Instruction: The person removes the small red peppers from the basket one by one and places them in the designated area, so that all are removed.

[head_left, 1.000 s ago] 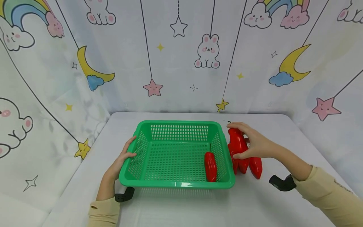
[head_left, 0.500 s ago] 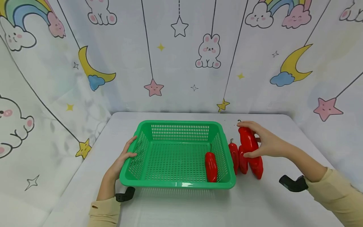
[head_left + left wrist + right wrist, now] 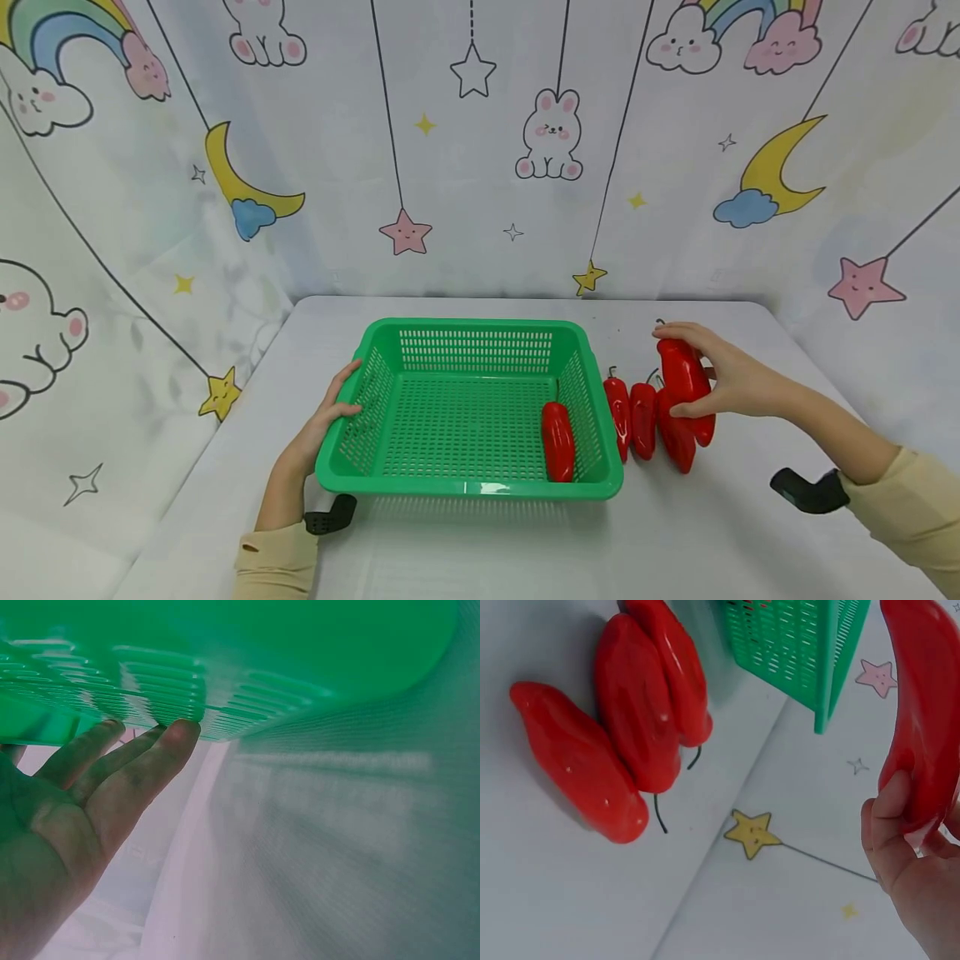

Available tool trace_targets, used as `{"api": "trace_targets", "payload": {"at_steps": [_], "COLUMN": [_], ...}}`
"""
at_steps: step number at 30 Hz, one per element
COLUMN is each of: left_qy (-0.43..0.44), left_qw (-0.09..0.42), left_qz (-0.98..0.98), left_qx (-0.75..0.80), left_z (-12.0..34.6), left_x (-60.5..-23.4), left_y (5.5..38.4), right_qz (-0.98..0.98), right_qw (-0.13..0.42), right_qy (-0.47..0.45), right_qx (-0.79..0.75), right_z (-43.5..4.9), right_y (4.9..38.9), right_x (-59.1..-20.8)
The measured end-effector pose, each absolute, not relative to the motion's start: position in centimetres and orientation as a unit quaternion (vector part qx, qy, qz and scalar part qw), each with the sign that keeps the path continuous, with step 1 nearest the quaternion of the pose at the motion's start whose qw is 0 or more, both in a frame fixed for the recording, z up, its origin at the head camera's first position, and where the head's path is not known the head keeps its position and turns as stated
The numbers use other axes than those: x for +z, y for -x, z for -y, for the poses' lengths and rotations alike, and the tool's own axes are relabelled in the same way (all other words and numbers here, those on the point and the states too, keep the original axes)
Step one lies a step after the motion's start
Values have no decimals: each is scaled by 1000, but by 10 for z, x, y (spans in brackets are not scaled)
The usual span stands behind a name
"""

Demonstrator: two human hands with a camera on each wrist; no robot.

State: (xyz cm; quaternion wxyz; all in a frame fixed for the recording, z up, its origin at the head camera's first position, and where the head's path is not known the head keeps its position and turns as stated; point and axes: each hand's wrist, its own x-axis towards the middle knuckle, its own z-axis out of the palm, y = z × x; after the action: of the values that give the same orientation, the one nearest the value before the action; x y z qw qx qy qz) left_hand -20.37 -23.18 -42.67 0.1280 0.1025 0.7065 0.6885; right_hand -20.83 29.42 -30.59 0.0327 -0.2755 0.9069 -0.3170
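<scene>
In the head view my left hand (image 3: pixel 318 429) grips the left rim of a green plastic basket (image 3: pixel 465 486); in the left wrist view its fingers (image 3: pixel 142 780) reach under the rim against the slotted side. One red pepper (image 3: pixel 558 442) lies inside the basket by its right wall. My right hand (image 3: pixel 738 375) holds another red pepper (image 3: pixel 684 371) between thumb and fingers, stem end up, over the table right of the basket. Three more red peppers lie side by side there: one near the basket (image 3: pixel 618 412), one in the middle (image 3: pixel 642 421), one partly covered by the held pepper (image 3: pixel 677 442).
A white cloth-covered table (image 3: pixel 487 550) bears everything. Behind it hangs a pale backdrop (image 3: pixel 465 167) printed with moons, stars and rabbits. Black devices sit on both wrists, on the left (image 3: pixel 332 515) and on the right (image 3: pixel 810 490).
My right hand has moved to the right with its pepper, away from the basket and across the lying peppers, exposing more of them. The left hand and basket have stayed put.
</scene>
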Motion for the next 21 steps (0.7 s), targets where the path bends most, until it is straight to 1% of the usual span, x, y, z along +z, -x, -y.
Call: {"api": "trace_targets", "payload": {"at_steps": [7,14,21], "left_qy": [-112,-111,-107], "left_qw": [120,121,122], "left_qz": [-705,-706,-707], "left_qx": [690,689,688], "left_z": [232,232,232], "left_x": [-428,-427,-427], "left_y": [204,204,203], "right_qz": [-910,-918,-924], "right_qw": [27,12,9], "right_qy": [275,261,248], "right_qx": [-310,-297,-292], "right_z": [-302,-314,-323], "right_y": [208,209,212], "right_x": [-307,-314,-319]}}
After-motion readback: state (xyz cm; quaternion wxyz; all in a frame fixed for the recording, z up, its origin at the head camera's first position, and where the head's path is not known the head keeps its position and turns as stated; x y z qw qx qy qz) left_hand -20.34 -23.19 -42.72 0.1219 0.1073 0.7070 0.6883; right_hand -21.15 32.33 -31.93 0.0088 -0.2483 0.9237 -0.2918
